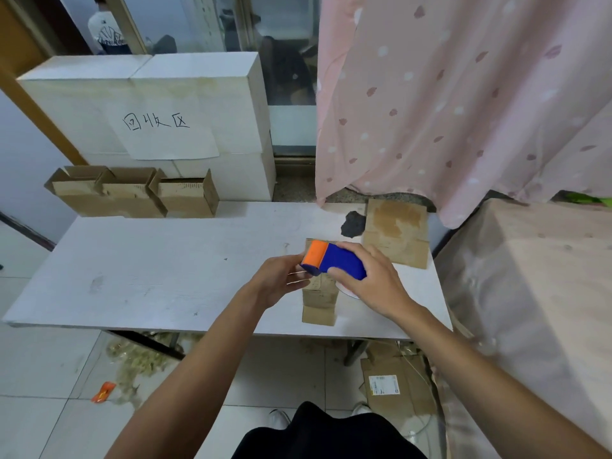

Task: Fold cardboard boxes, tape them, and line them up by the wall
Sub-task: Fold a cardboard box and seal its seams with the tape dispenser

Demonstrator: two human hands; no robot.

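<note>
My right hand point(371, 279) grips a blue tape dispenser point(334, 260) with an orange front, held above a small folded cardboard box point(319, 303) on the white table point(165, 270). At the dispenser's front end, my left hand point(281, 279) pinches what looks like the clear tape end. Three folded brown boxes point(132, 193) with open top flaps stand side by side at the table's far left, against large white boxes. A stack of flat cardboard blanks point(395, 231) lies at the table's far right.
Large white boxes point(159, 111) with a handwritten paper sign stand behind the table. A pink curtain point(463, 94) hangs at the right, over a covered block point(530, 293). Flat cardboard point(394, 385) and debris lie on the floor under the table. A dark patch point(352, 223) marks the tabletop.
</note>
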